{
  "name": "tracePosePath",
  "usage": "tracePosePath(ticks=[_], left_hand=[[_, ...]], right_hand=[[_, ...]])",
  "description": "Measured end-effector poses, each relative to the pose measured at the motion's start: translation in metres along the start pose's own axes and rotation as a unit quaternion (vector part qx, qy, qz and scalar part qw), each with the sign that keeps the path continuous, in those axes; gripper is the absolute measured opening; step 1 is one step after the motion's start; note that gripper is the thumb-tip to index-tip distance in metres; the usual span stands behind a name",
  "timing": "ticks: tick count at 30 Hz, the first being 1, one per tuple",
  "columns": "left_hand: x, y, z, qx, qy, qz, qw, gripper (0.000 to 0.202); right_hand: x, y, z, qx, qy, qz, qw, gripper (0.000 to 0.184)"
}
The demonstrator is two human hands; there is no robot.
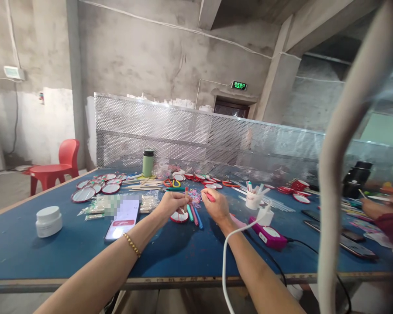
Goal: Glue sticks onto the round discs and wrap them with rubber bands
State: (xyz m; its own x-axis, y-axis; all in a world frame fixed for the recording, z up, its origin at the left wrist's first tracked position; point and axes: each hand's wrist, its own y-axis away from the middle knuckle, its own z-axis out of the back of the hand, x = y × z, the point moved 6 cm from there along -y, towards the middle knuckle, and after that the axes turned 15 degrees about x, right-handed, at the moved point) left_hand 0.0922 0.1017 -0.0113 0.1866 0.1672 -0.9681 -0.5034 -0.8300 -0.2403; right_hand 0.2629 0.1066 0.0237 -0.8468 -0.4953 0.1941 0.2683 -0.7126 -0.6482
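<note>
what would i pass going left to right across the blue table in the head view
white jar → phone → left hand → right hand holding a red stick → purple device → black jug

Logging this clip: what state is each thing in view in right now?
Left hand, closed on a red stick.
Right hand, closed on a red pen.
White jar, upright, lid on.
Green flask, upright, capped.
Phone, flat, screen lit.
Exit sign, lit.
</note>
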Motion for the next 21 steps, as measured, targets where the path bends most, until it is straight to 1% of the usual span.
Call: tracePosePath(ticks=[4, 9, 12, 14, 18, 21], left_hand=[[0.001, -0.002, 0.006, -0.025, -0.013, -0.009, 1.0, 0.033], [0.001, -0.002, 0.006, -0.026, -0.024, -0.013, 0.999, 0.033], [0.006, -0.003, 0.004, -0.017, -0.035, -0.006, 0.999, 0.029], [0.011, -0.004, 0.002, -0.01, -0.044, 0.003, 0.999, 0.027], [0.018, -0.008, 0.003, -0.014, -0.058, 0.008, 0.998, 0.023], [0.016, -0.01, 0.008, -0.021, -0.065, 0.001, 0.998, 0.021]], right_hand=[[0.0, 0.0, -0.001, 0.022, 0.016, -0.021, 0.999, 0.022], [0.0, -0.001, -0.005, 0.069, 0.054, -0.05, 0.995, 0.025], [-0.004, 0.001, -0.011, 0.112, 0.09, -0.074, 0.987, 0.025], [-0.009, 0.003, -0.017, 0.153, 0.118, -0.086, 0.977, 0.024], [-0.015, 0.007, -0.029, 0.241, 0.17, -0.065, 0.953, 0.03], [-0.012, 0.01, -0.034, 0.281, 0.204, -0.038, 0.937, 0.033]])
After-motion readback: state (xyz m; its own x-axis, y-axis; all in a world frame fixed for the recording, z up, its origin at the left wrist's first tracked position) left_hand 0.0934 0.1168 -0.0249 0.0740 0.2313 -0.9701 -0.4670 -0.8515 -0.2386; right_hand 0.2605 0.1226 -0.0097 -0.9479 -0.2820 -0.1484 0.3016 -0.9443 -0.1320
